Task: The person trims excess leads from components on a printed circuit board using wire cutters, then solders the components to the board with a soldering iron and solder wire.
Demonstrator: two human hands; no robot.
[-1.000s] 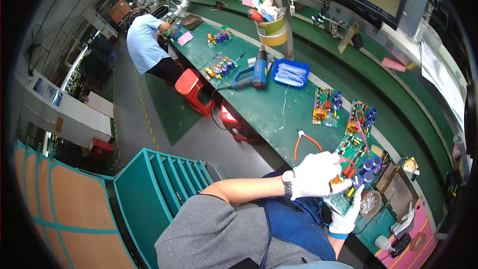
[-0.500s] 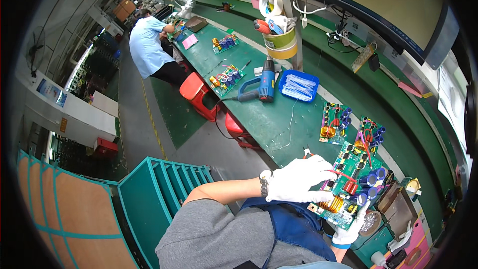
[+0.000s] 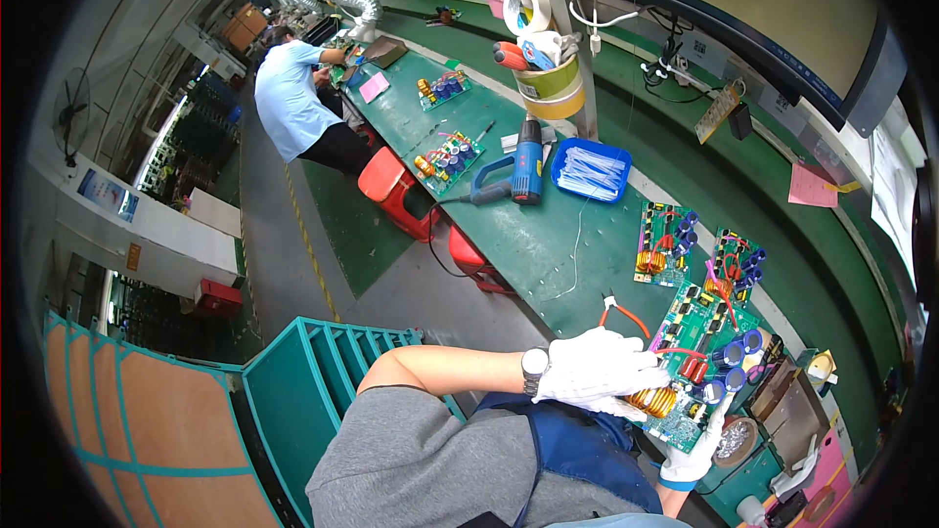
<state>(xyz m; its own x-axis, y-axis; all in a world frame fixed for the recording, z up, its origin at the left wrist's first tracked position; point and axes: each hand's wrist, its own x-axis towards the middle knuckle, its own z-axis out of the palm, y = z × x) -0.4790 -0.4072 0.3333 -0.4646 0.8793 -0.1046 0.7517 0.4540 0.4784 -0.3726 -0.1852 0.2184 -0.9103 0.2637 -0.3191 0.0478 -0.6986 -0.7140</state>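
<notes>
A green circuit board point(image 3: 696, 330) with blue capacitors point(image 3: 729, 354), a copper-wound coil point(image 3: 653, 401) and red wires is held tilted in front of me. My right hand point(image 3: 693, 455), in a white glove, grips its lower right edge. My left hand point(image 3: 597, 370), also gloved and with a watch at the wrist, reaches across to the board's left side. Its fingers are closed at the end of a red wire point(image 3: 677, 351), just above the coil; the fingertips partly hide the contact. Beyond that hand, cutters with red handles point(image 3: 626, 311) lie on the green bench.
Behind the board lie two more circuit boards point(image 3: 665, 242) point(image 3: 736, 262). A blue heat gun point(image 3: 527, 164) and a blue tray of white strips point(image 3: 591, 172) are farther off. A metal dish point(image 3: 734, 440) sits by my right hand. A person in light blue point(image 3: 298, 103) works farther along; red stools point(image 3: 396, 194) stand beside the bench.
My left hand has drawn its fingers together near the coil and red wire. The cutters' red handles show more fully beyond it. The view has shifted slightly.
</notes>
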